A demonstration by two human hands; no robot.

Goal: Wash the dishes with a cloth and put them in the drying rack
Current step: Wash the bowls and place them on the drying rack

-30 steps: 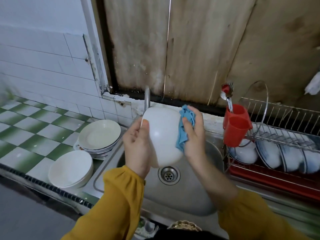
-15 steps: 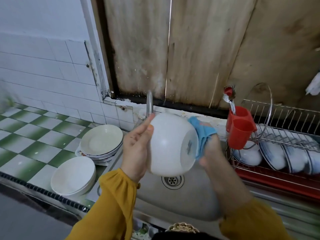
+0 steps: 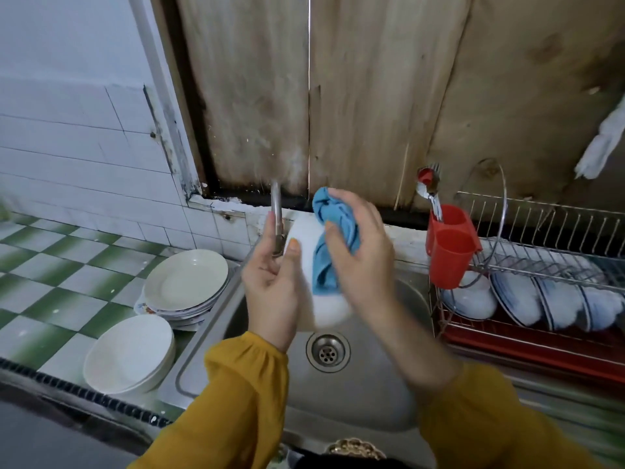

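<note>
Above the steel sink (image 3: 378,394) my left hand (image 3: 274,286) grips a white bowl (image 3: 329,309) by its left edge, thumb on the outside. My right hand (image 3: 362,262) holds a blue cloth (image 3: 333,238) and presses it against the bowl's outer side. The hands and the cloth hide much of the bowl. On the right, the wire drying rack (image 3: 554,252) has several white dishes (image 3: 527,299) standing in its lower tier.
A stack of plates (image 3: 186,282) and a stack of white bowls (image 3: 130,355) sit on the green-checked counter left of the sink. The tap (image 3: 276,211) rises behind the bowl. A red cutlery holder (image 3: 451,245) with spoons hangs on the rack's left end.
The bowl has turned in my hands. My right hand with the cloth has come from the bowl's right side up and over its outer surface.
</note>
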